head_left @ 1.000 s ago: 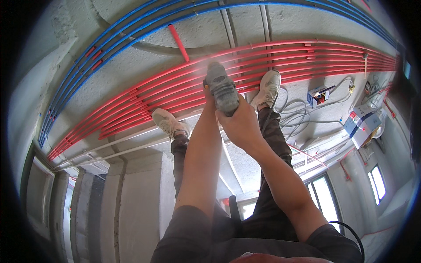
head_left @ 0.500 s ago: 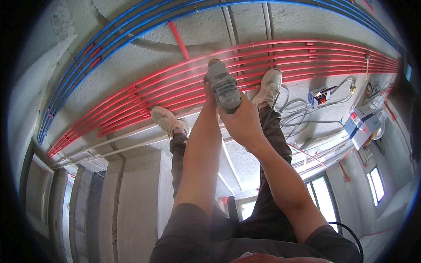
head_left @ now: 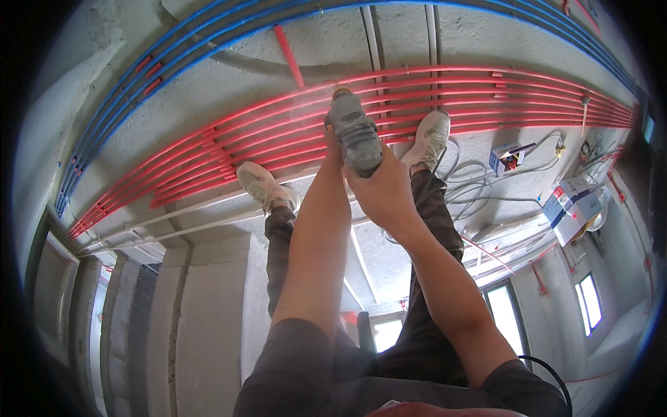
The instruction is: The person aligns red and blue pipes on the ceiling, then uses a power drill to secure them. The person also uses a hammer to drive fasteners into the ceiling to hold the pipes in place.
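Observation:
A grey, dust-covered power tool (head_left: 351, 124) with a yellowish front end points away from me, over a row of red pipes (head_left: 514, 97). My left hand (head_left: 331, 144) grips its left side, partly hidden by the tool and my forearm. My right hand (head_left: 384, 187) is closed around its rear end. A pale haze of dust hangs around the front, so I cannot make out whether it touches the surface beyond. My shoes (head_left: 431, 135) are on either side of my arms, at the red pipes.
Blue pipes (head_left: 528, 21) curve along the far side of the concrete floor (head_left: 472, 42). Loose cables (head_left: 472, 177), a small blue box (head_left: 506, 156) and a larger box (head_left: 570, 208) lie at my right. White pipes (head_left: 160, 215) run at left, near concrete columns (head_left: 208, 313).
The tool and my hands have moved slightly toward the far side. The view has shifted a little, so the pipes on the left sit further left and those on the right lower.

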Tool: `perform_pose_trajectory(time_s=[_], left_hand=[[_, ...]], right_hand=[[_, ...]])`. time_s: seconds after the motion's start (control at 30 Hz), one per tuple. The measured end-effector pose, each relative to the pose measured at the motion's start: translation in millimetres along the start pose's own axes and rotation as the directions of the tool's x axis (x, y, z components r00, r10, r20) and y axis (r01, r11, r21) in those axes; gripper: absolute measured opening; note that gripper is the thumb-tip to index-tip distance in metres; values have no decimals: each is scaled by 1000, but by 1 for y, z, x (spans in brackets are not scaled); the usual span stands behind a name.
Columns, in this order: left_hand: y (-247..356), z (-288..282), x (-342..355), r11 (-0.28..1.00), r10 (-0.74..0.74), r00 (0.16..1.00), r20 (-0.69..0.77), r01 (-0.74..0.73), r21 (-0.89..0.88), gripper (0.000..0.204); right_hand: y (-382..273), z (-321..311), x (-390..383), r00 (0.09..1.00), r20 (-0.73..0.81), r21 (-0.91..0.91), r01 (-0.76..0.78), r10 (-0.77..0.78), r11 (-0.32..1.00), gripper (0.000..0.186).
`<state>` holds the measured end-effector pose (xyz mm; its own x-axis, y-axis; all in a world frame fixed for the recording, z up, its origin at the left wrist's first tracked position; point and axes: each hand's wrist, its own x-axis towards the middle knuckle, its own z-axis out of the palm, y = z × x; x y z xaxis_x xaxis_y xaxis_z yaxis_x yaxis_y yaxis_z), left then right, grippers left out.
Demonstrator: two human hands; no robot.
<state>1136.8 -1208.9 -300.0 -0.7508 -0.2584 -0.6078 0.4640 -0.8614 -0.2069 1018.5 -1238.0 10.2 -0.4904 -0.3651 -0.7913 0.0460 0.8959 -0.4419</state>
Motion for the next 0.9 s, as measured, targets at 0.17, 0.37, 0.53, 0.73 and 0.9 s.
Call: perform_pose_trajectory(time_s=[0.17,0.37,0.53,0.73,0.9], left_hand=[[2,-5,0,1000,7,1000,7,-7,5,61],[5,-1,7,999,0,1000,23,-1,36,62],[6,6,-3,998,4,1000,6,-5,70,62],[-29,29,-51,999,40,998,-38,-39,27,62],[-66,32,-96,997,70,996,-49,-71,-23,63]], right_hand=[[-3,-3,-1,993,107,40,-61,56,997,74],[1,-7,4,995,91,31,-40,37,999,82],[-3,-15,-13,999,55,49,-7,4,999,66],[-19,-48,-67,1000,-7,92,15,-15,996,41],[-11,-63,-122,998,37,1,59,-59,998,38]])
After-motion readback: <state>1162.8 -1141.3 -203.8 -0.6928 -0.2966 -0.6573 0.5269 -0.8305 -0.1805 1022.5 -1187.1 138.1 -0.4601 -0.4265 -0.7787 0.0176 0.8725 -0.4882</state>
